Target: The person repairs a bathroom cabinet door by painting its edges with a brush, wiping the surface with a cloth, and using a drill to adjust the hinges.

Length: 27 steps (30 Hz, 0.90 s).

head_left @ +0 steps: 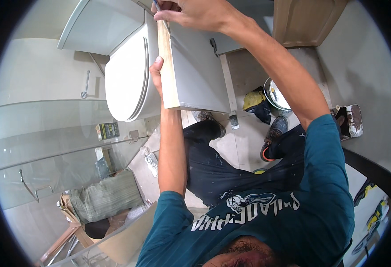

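A grey cabinet door [200, 73] with a pale bare-wood edge stands swung out in front of me. My left hand [157, 73] grips it by the side of that edge, thumb up along the wood, with the other fingers hidden. At the far end of the same edge, my right hand [184, 13] pinches a slim blue tool [157, 5]. Its tip lies against or close to the door's top corner, and its exact kind cannot be made out.
Left of the door is a white toilet [125, 80] with its lid down. A glass shower panel [48, 133] and a stuffed green sack [106, 196] are at lower left. On the right are a bucket [277, 95], a black-and-yellow cloth [257, 104] and a paint-smeared tray [354, 121].
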Available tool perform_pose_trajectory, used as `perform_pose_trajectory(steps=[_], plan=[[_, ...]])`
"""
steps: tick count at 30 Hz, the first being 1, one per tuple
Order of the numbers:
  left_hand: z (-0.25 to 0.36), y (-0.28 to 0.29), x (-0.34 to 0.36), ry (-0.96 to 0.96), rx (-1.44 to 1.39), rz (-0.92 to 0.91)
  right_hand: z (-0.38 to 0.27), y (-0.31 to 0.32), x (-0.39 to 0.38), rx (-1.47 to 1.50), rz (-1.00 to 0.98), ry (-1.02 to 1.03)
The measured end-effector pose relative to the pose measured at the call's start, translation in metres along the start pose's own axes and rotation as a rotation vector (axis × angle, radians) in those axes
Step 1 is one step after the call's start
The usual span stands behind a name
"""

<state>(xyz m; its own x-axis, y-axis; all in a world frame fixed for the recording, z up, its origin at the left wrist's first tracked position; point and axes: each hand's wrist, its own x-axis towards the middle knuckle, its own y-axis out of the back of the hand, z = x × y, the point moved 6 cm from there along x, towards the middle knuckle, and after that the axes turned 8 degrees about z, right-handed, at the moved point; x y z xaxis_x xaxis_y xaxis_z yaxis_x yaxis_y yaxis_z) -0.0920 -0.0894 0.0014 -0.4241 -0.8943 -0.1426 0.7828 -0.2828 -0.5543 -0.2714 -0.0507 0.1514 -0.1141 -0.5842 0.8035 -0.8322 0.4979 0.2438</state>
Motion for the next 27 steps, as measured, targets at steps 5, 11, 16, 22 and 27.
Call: perform_pose_trajectory(steps=[5, 11, 16, 22, 27], plan=[[0.002, 0.006, 0.004, -0.016, 0.020, 0.040, 0.004, 0.015, -0.001, -0.072, 0.062, -0.020], [0.003, 0.017, 0.000, 0.007, 0.065, 0.001, 0.089, 0.068, -0.079, -0.264, -0.077, -0.307], [-0.004, 0.004, 0.003, -0.002, 0.063, 0.009, 0.268, 0.145, -0.303, -0.246, -0.314, -0.979], [-0.001, 0.010, 0.004, -0.044, 0.099, 0.084, 0.331, 0.230, -0.418, -0.371, -0.122, -1.438], [0.000, 0.016, 0.004, -0.045, 0.116, 0.095, 0.339, 0.228, -0.431, -0.167, -0.028, -1.479]])
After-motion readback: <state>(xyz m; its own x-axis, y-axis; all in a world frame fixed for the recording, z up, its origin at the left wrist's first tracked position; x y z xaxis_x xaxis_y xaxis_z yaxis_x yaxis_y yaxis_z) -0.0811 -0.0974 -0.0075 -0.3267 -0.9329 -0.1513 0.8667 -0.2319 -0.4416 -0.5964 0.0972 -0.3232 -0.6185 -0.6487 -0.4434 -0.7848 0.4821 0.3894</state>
